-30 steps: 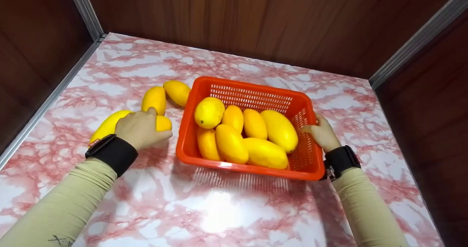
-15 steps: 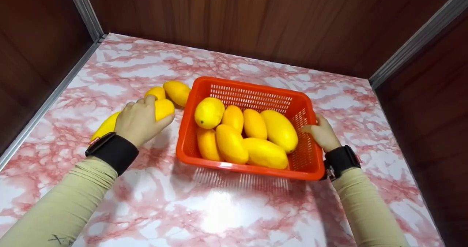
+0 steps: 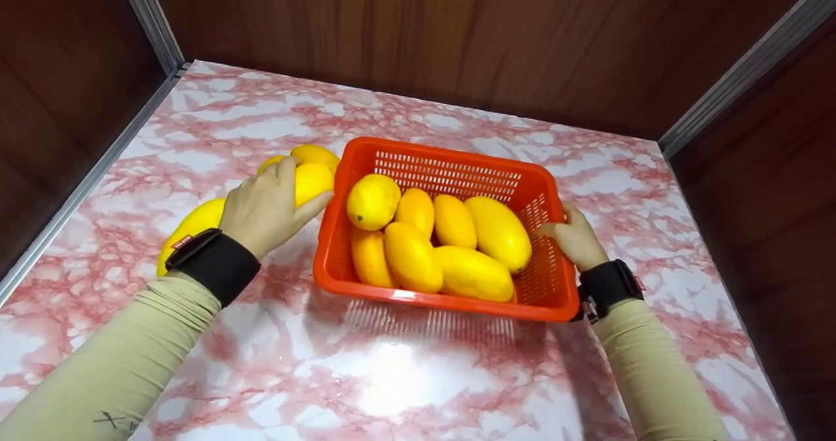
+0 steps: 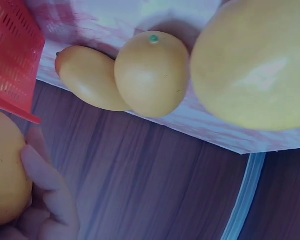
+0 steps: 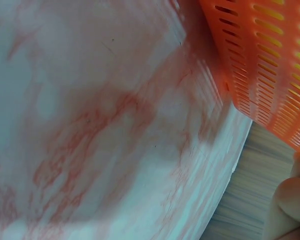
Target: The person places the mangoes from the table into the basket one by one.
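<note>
In the head view my left hand [image 3: 264, 209] grips a yellow mango [image 3: 315, 183] above the table, close to the left rim of a red slotted plastic basket [image 3: 444, 302]. The left wrist view shows thumb and fingers curled round that mango [image 4: 7, 170]. Several mangoes [image 3: 415, 258] lie inside the basket. My right hand [image 3: 578, 238] holds the basket's right rim, its thumb over the inner side. In the right wrist view only some fingers [image 5: 292, 205] appear, beside the basket's slotted wall [image 5: 270, 60].
Left of the basket, a large mango [image 3: 189, 232] lies partly behind my left wrist. Two smaller mangoes, one rounder [image 4: 152, 75] and one slimmer [image 4: 92, 80], lie farther back. Dark wood-grain panels [image 3: 418, 36] wall in the pink-and-white marbled table [image 3: 274, 362].
My left hand has lifted a mango off the table and carried it up and rightward to the basket's left rim. The right hand and the basket have stayed in place.
</note>
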